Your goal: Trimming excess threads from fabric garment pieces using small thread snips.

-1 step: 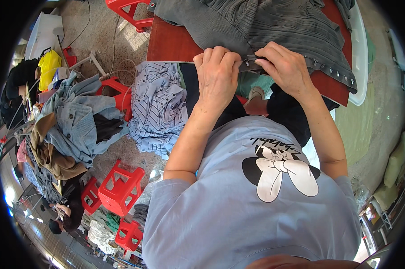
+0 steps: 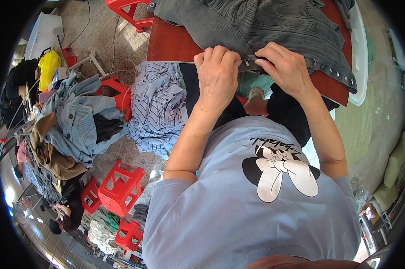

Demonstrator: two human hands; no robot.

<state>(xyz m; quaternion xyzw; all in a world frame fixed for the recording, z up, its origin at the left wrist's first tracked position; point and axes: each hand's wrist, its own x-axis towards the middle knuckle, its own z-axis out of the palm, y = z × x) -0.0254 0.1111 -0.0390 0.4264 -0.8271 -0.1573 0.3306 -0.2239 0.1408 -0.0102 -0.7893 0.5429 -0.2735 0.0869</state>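
A dark grey ribbed garment [image 2: 296, 31] is spread over the red-brown tabletop [image 2: 173, 42], its edge band drawn along the near side. Small metal fasteners [image 2: 330, 71] run in a row down that band to the right. My left hand [image 2: 217, 74] is closed, fingers curled over the band. A short gap away, my right hand [image 2: 285, 67] pinches the same band between thumb and fingers. One metal fastener [image 2: 246, 63] shows in the gap, right beside my left fingertips. The fingertips' undersides are hidden.
A white plastic tub [image 2: 360, 54] stands at the table's right. Striped blue shirts [image 2: 160, 105] are heaped below the table's left corner. Red stools [image 2: 118, 190] and a pile of blue-grey clothing [image 2: 83, 121] lie left. Other people [image 2: 68, 213] sit at far left. Cables cross the floor.
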